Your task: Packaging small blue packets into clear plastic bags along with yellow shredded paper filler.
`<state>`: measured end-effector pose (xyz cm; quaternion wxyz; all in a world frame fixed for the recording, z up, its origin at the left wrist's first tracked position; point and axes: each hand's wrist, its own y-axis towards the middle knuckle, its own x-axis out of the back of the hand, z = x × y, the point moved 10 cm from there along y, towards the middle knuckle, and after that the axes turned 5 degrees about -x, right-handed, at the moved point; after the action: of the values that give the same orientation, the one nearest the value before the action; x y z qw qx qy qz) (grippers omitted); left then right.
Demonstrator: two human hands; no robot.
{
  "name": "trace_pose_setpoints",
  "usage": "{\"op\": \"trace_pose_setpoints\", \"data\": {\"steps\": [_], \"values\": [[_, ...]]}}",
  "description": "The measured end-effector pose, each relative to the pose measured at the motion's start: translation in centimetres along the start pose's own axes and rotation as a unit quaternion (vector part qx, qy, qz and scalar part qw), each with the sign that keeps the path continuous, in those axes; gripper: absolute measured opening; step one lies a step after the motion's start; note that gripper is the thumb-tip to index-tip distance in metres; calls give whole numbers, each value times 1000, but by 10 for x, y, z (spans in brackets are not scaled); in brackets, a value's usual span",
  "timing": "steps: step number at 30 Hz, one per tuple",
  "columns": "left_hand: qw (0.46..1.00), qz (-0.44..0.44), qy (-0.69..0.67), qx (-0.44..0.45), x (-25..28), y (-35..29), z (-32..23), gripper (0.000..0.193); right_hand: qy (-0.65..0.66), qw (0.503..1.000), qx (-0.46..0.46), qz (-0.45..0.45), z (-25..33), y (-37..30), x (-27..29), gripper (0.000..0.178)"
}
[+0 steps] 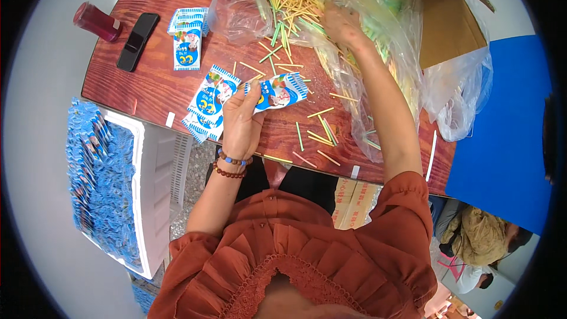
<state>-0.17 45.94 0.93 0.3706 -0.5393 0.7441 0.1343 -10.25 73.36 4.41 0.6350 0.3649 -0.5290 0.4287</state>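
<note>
My left hand [240, 117] pinches a small blue and white packet [280, 92] over the near middle of the table. Just left of it, several like packets [208, 99] lie overlapped on the wood. My right hand [344, 25] reaches into the mouth of a large clear plastic bag [242, 9], among thin candy sticks [298, 6] in yellow and green. Its fingertips are partly hidden by the sticks and film, so what they hold does not show. Loose yellow, green and pink sticks [325, 130] are scattered between my hands and the table's near edge.
A dark phone [138, 41] and a red jar [97, 22] stand at the table's far left, near more stacked packets [188, 44]. Lower left, a white foam box [137, 189] is full of packets. An open cardboard box [452, 20] holds the bag; a blue board [502, 136] is at right.
</note>
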Motion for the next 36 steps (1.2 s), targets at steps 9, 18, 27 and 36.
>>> {"op": "trace_pose_setpoints", "data": {"steps": [9,18,27,36], "values": [[1000,1,7,6,1,1,4,20,-118,993,28,-12,30,5,7,52],[1000,1,-14,-1,2,-1,-3,20,12,993,-14,117,2,-1,-3,50],[1000,19,4,13,-2,2,5,18,274,960,39,-30,-28,-20,18,58],[1000,17,15,14,-2,0,4,17,394,902,-67,163,-37,-41,7,55]]}}
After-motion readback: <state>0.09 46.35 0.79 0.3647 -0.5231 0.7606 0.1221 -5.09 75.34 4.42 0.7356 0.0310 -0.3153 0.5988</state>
